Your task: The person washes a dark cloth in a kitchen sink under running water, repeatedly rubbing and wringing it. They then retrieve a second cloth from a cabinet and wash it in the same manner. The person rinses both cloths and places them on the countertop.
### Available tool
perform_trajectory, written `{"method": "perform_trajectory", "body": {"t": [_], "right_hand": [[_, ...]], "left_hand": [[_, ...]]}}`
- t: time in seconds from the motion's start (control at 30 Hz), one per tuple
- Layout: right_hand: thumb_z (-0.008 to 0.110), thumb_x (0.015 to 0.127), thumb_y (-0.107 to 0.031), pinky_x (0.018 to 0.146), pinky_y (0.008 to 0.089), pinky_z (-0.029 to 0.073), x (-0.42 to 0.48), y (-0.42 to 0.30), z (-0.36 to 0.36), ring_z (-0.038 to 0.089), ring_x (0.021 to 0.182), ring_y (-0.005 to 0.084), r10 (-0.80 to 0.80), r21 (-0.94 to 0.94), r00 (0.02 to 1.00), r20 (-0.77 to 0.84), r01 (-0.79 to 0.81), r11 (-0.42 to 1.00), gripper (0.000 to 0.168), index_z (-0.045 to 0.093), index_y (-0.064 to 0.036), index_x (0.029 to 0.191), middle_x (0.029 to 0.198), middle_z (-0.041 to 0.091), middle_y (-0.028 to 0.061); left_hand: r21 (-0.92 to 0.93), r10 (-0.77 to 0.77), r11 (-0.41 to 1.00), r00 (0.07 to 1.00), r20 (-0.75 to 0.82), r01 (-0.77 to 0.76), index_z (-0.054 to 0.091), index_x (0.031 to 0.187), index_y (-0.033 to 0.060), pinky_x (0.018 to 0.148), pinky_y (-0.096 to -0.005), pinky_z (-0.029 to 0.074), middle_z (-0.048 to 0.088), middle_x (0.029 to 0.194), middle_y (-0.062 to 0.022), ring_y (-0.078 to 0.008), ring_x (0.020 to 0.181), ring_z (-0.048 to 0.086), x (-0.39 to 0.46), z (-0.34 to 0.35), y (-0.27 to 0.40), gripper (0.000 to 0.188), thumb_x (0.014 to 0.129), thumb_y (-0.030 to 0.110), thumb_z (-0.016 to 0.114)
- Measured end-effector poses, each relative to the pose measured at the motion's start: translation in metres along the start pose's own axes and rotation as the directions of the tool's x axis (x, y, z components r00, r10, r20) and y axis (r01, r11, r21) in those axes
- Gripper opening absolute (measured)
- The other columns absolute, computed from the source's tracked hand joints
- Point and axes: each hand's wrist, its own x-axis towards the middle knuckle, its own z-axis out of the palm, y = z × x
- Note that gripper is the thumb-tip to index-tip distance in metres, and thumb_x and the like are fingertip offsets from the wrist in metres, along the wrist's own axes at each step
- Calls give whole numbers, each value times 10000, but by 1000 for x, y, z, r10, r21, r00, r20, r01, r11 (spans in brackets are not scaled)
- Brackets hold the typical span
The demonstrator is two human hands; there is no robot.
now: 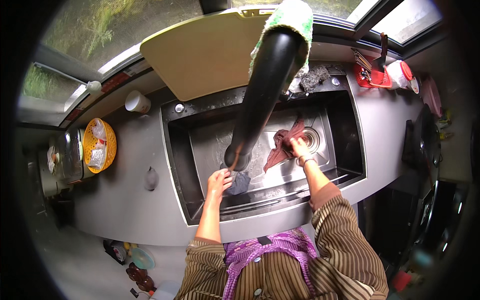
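Observation:
My right hand (300, 149) grasps a wet maroon cloth (279, 144) lying in the black sink (264, 204), beside the round drain strainer (312, 139). My left hand (218, 182) is at the lower end of the black faucet spout (262, 90), its fingers partly curled. A thin brown streak on the spout's tip rises from these fingers; whether it is an object or a reflection is unclear, and so is any grip. Beneath the spout, next to my left hand, a dark grey-blue cloth (239, 183) lies crumpled. Water ripples show on the sink floor.
Behind the sink leans a beige cutting board (202, 52). Steel wool (314, 78) sits on the back rim. A yellow basket (112, 144), white cup (137, 102) and small grey object (151, 179) stand left. At right are a red utensil basket (381, 80) and a cleaver (383, 50).

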Motion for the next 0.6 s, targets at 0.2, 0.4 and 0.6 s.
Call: {"method": "perform_trajectory", "body": {"t": [0.2, 0.4, 0.6], "right_hand": [[636, 757, -245, 623, 342, 450, -132, -56, 105, 549, 664, 168, -334, 257, 929, 160, 287, 923, 256, 566, 1, 765, 720, 601, 101], [629, 740, -108, 668, 413, 449, -253, -105, 157, 545, 756, 390, -623, -52, 763, 175, 639, 768, 242, 483, -14, 910, 774, 546, 195], [639, 792, -265, 743, 490, 427, -263, -136, 175, 580, 804, 313, -782, -135, 583, 221, 813, 567, 198, 566, -112, 893, 798, 600, 104]], "left_hand": [[-520, -204, 813, 965, 166, 261, 182, 1445, 61, 1003, -593, 351, 242, 1449, -225, -486, 1264, 334, 4, 42, 12, 807, 884, 552, 489], [-585, -45, 757, 916, 399, 292, 408, 1307, 69, 885, -412, 472, 556, 1154, -136, -308, 973, 571, 29, 10, 9, 826, 792, 711, 479], [-628, 155, 760, 891, 426, 167, 554, 1082, 148, 669, -334, 476, 593, 958, -12, -177, 769, 540, 30, 3, -6, 507, 924, 588, 355]]}}
